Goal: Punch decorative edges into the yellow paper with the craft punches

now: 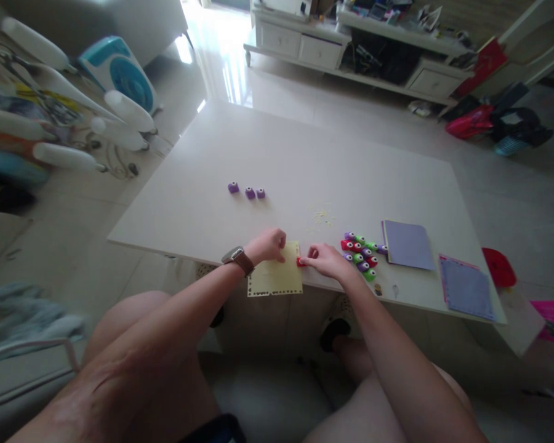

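A yellow sheet of paper (277, 279) hangs partly over the near edge of the table, with small punched holes along its bottom and right edges. My left hand (270, 245), with a watch on the wrist, pinches the upper part of the sheet. At the sheet's right edge sits a red craft punch (300, 261), gripped between the fingers of my right hand (323, 258). To the right of that hand lies a cluster of purple, green and red craft punches (361, 253).
Three purple punches (249, 192) stand farther back on the white table (281, 147). Small yellow paper bits (322, 215) lie scattered near the middle. A stack of purple sheets (409, 245) and punched purple sheets (466, 286) lie at the right. A white cabinet (321, 52) stands beyond.
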The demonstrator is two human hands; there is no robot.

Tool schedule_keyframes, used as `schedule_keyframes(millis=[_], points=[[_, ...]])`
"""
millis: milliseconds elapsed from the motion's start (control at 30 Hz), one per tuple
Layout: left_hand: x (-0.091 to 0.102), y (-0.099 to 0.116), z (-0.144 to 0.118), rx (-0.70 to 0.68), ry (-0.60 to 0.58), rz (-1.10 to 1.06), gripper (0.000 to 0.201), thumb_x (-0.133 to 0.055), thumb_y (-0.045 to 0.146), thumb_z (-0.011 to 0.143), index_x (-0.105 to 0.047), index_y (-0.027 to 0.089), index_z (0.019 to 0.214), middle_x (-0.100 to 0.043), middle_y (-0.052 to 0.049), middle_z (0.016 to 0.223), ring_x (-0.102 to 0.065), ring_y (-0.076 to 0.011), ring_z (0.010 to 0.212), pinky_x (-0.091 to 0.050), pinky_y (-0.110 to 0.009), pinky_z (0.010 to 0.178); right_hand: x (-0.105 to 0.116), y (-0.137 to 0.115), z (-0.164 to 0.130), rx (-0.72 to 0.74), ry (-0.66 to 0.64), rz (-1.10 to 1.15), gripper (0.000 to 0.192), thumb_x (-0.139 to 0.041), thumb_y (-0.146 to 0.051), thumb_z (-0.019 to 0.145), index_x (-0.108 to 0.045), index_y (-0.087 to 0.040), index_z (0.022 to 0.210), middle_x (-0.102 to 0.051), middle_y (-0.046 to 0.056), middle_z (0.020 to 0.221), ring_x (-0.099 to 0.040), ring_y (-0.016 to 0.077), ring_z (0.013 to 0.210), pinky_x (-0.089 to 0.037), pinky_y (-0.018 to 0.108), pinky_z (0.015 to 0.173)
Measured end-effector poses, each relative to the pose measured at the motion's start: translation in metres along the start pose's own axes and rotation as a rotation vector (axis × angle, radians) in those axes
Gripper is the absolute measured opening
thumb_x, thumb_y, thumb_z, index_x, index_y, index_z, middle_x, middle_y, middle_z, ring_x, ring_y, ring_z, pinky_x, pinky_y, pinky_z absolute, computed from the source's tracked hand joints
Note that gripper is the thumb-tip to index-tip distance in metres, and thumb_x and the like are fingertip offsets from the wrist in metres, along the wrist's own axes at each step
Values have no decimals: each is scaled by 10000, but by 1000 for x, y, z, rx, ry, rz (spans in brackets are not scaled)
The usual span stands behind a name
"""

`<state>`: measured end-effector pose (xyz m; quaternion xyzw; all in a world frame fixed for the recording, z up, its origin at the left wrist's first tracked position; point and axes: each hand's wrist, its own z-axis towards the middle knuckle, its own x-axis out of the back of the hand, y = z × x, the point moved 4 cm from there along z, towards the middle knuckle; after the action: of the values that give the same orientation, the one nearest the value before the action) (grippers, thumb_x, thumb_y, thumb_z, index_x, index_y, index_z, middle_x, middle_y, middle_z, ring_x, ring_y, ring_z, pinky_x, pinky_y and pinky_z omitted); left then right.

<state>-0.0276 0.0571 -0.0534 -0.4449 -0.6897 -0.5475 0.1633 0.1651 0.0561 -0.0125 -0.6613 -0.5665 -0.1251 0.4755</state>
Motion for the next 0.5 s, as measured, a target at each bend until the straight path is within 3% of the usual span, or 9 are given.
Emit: schedule_keyframes(millis=[267,400,500], points=[[-3,0,-3,3,-2,5,315,-880,245,550,-677,186,783,-692,-21,787,-601,-162,693,-405,-268,597,18,-3,-14,-5,61,-111,146,-701,-332,840,-685,-191,871,-737,73,887,-654,211,816,-442,286,713],[-1,1,-3,16,0,15,316,-879,237,546,-691,186,795,-699,-28,801,-616,-174,713,-422,-274,611,10,-6,-17,105,68,-148,198,-732,-227,779,-701,-207,974,-720,78,1017,-652,220,920,-457,281,787],[0,2,-5,16,-1,19,310,-878,230,552,-694,183,797,-700,-28,792,-616,-173,706,-420,-273,607,4,-7,-17,127,73,-228,158,-662,-159,806,-717,-226,939,-708,81,1016,-648,222,932,-448,290,811]])
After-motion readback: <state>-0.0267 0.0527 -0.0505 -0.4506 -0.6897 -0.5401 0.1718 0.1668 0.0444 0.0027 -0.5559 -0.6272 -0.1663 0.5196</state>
